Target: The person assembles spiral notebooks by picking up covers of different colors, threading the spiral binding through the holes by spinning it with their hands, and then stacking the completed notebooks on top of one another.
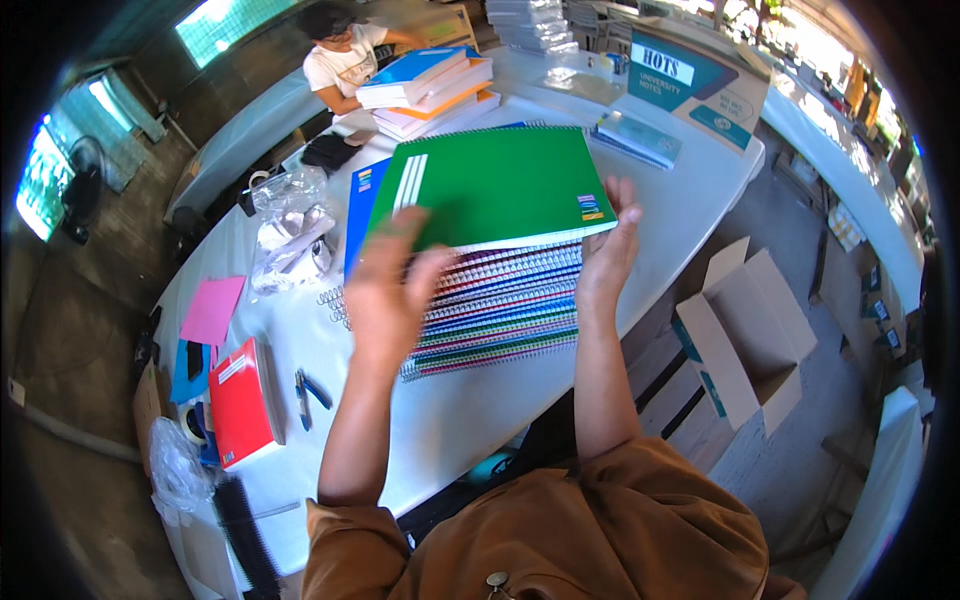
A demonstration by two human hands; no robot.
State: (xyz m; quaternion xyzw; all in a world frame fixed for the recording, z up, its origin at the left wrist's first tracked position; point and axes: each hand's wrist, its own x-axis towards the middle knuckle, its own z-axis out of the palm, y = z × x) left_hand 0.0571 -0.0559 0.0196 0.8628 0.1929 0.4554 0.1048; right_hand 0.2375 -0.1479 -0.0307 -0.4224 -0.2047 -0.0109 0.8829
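A green spiral notebook (500,185) with white stripes lies on top of a tall stack of spiral notebooks (500,310), whose wire-bound edges face me. Part of a blue notebook (357,220) sticks out beneath it on the left. My left hand (385,290), blurred by motion, is at the green notebook's near left corner with thumb and fingers apart; whether it touches the cover I cannot tell. Along the right edge, my right hand (608,250) stands upright against the notebooks, its fingers stretched out.
On the left lie a red notebook (240,405), pliers (312,395), a pink sheet (212,310) and crumpled plastic (295,245). Beyond are stacked books (425,85) before another person (345,60), and a printed carton (695,85). An open cardboard box (750,335) stands right, below the table.
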